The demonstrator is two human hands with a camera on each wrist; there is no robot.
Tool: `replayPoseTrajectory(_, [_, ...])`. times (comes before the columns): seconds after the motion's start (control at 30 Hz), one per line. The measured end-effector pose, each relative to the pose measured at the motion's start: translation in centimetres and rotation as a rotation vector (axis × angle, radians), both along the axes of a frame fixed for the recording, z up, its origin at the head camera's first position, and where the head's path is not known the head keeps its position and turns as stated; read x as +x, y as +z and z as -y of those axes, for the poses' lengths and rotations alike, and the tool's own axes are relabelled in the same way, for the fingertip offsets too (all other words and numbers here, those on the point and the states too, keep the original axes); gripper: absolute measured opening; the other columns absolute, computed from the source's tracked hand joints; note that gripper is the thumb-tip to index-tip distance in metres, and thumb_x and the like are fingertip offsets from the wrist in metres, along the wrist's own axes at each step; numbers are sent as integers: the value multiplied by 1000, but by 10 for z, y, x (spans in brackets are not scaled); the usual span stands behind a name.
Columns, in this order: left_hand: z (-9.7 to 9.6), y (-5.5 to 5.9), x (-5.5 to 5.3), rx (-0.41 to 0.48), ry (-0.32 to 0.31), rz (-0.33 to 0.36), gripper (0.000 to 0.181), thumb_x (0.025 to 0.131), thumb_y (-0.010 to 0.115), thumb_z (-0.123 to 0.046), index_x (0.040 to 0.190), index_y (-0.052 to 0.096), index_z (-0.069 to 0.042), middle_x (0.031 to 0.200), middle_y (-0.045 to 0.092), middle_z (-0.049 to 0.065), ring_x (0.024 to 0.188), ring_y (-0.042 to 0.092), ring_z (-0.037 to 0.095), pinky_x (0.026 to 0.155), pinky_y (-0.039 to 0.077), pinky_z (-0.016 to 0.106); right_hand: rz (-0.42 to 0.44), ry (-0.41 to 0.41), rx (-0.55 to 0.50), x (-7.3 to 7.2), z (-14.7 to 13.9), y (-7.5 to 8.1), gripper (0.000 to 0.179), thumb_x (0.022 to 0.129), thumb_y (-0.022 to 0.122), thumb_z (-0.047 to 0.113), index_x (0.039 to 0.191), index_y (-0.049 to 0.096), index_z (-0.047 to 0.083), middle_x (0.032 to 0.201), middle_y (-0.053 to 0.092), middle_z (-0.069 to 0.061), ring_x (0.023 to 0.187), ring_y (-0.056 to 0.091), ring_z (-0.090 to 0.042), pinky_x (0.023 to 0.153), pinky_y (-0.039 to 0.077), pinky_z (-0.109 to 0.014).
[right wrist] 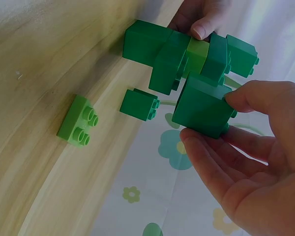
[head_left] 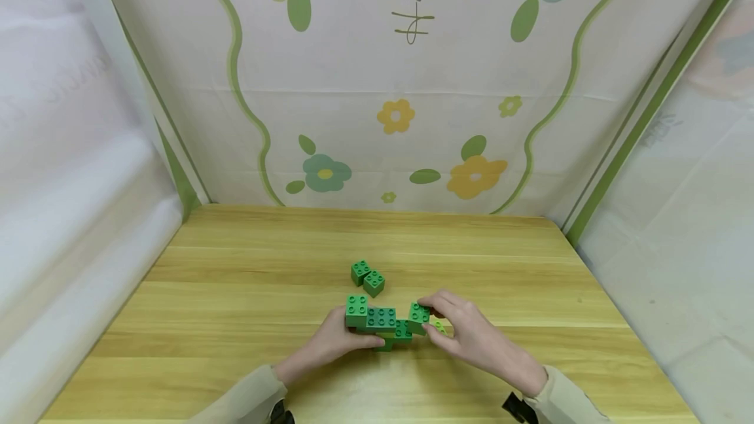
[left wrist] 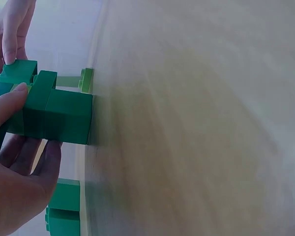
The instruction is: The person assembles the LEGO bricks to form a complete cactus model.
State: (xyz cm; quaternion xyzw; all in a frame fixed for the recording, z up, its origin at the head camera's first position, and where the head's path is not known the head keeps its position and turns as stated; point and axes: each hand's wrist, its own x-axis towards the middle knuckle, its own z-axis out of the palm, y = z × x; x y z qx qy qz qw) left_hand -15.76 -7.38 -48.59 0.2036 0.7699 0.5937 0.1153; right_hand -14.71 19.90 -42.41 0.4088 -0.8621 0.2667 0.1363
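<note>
My left hand [head_left: 332, 337] grips a built-up structure of green toy building blocks [head_left: 381, 318], its thumb on the near side. A lighter green layer [right wrist: 196, 55] shows within the stack in the right wrist view, and a square block [head_left: 356, 309] tops the left end. Between thumb and fingers, my right hand [head_left: 468, 331] pinches a square green block [head_left: 419, 316], studs up. This block is at the structure's right end, above a lower studded block [head_left: 403, 330]; whether it touches the structure I cannot tell.
Two loose green blocks [head_left: 374, 282] lie on the wooden table [head_left: 247, 293] just beyond the structure. A light green block [right wrist: 77, 122] rests on the table near my right hand, partly hidden by it in the head view. Printed cloth walls [head_left: 330, 70] surround the table.
</note>
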Motion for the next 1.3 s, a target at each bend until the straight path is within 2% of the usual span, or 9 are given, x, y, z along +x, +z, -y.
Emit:
replayPoseTrajectory(0.23, [0,-2,-1,-14,10,-12,46,78,85,-24,120,69,-15,117,74,2,108,68,8,98,50,18,27,6,5,0,2,1,35,85,73,5,118,63,2,104,68,-1,88,67,-7,74,61,-23])
replayPoseTrajectory(0.63, [0,0,-1,-40,15,-10,46,79,84,-24,120,68,-14,118,74,4,108,68,11,97,50,18,19,-9,0,1,0,0,36,84,73,4,118,63,2,105,68,-2,89,68,-9,75,61,-21])
replayPoseTrajectory(0.77, [0,-1,-1,-43,13,-21,46,79,84,-23,121,68,-14,118,74,3,109,69,12,98,50,19,9,-46,-15,1,-4,-1,37,83,75,3,118,64,2,107,69,-1,90,68,-9,77,60,-18])
replayPoseTrajectory(0.87, [0,-1,-1,-40,11,-23,45,79,84,-23,121,69,-14,118,74,4,109,69,13,98,50,19,1,-83,-27,2,-12,-5,37,81,76,2,117,64,1,107,69,-2,90,68,-9,77,61,-21])
replayPoseTrajectory(1.03, [0,-1,-1,-40,6,-14,45,79,84,-23,121,68,-14,119,74,4,110,69,15,98,50,19,3,-152,-30,2,-27,-17,39,78,76,-3,115,64,-2,106,69,-6,89,69,-14,75,62,-27])
replayPoseTrajectory(1.3, [0,-1,-1,-42,8,-15,45,79,84,-22,121,69,-14,119,74,5,110,69,16,98,51,19,20,-244,-33,-6,-47,-35,40,76,77,-7,114,64,-2,103,69,-9,87,69,-17,75,62,-25])
